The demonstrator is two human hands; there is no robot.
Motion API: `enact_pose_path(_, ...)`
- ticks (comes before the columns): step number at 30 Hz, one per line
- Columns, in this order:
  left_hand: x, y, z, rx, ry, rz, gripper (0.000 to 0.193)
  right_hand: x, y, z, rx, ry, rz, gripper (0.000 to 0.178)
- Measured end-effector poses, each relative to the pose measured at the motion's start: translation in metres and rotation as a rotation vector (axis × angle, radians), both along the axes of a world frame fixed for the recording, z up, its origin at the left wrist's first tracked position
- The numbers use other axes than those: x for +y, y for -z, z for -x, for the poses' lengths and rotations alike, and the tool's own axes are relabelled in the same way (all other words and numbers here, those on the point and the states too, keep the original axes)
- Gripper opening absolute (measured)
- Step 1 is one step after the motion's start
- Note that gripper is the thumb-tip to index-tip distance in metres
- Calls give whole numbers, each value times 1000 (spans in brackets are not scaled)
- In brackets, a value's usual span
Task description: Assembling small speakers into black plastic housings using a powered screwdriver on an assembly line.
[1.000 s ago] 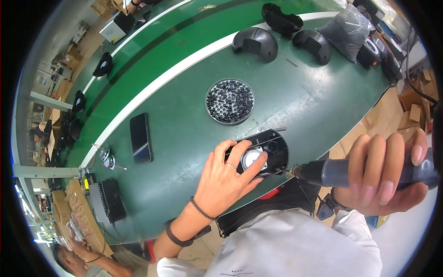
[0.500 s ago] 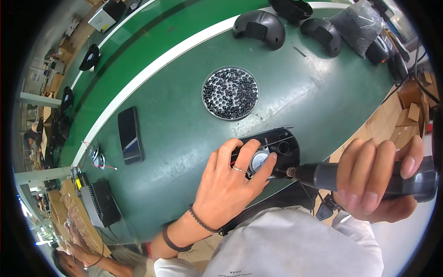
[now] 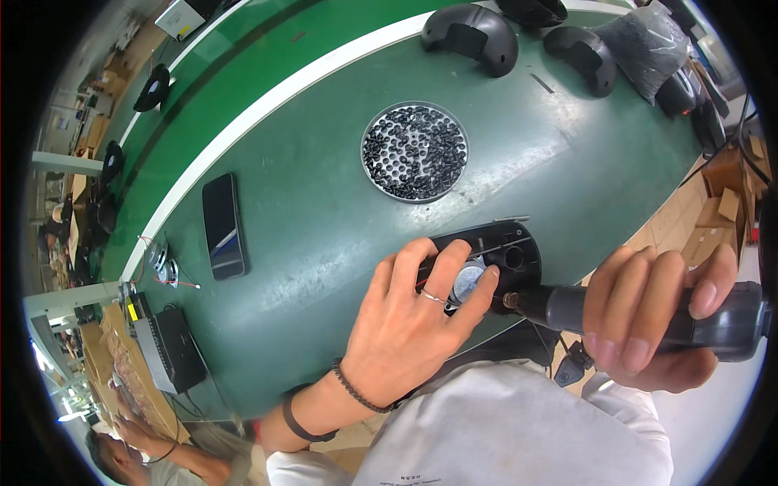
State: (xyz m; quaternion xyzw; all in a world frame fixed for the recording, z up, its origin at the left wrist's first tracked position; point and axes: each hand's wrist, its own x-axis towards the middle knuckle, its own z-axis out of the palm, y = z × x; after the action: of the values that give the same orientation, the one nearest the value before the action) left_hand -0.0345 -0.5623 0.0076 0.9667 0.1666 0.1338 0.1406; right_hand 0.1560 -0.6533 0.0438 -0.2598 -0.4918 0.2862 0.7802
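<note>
A black plastic housing (image 3: pixel 519 237) lies near the table's front edge, with a small round speaker (image 3: pixel 468 280) seated inside it. My left hand (image 3: pixel 413 312) spreads over the housing's left part and grips it, the fingertips pressing around the speaker. In my right hand (image 3: pixel 652 312) is a dark electric screwdriver (image 3: pixel 567 309), held level with the fingers wrapped round its body. Its tip points left and meets the near right side of the housing beside the speaker. The exact contact point, and any screw there, is too small to make out.
Beyond the housing stands a round tray (image 3: pixel 364 166) of small black parts. A phone (image 3: pixel 223 231) and loose speakers (image 3: pixel 166 270) lie to the left. Curved black shells (image 3: pixel 470 36) and a bagged bundle (image 3: pixel 646 49) sit at the far right. Another person's arm (image 3: pixel 190 462) shows at lower left.
The whole view has shifted slightly, so the tray and shells appear further right and higher. Both hands keep their grips, and the screwdriver tip stays at the housing.
</note>
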Motion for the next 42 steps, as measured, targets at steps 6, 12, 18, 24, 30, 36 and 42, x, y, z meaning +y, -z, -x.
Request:
enact_pose_path(6, 0, 2, 1, -1, 1, -18, 59, 2, 5, 2, -24, 23, -4, 35)
enact_pose_path(12, -2, 4, 0, -16, 15, -47, 57, -7, 5, -3, -56, 8, 43, 37)
enact_pose_path(18, -1, 5, -3, -11, 17, -48, 57, -1, 5, -11, -104, -139, 53, 41)
enact_pose_path(24, 3, 0, -2, -24, 16, -84, 51, 12, 6, -11, -164, -239, -23, 45)
enact_pose_path(30, -2, 2, 2, -95, 19, -36, 54, 17, 0, -13, -113, -454, -136, 49)
enact_pose_path(36, -10, -13, 18, -57, -9, -46, 54, 1, -62, -13, 151, -119, -332, 45)
enact_pose_path(42, 46, -68, 55, 50, -41, 178, 48, 68, -44, -61, 35, 279, -164, 45)
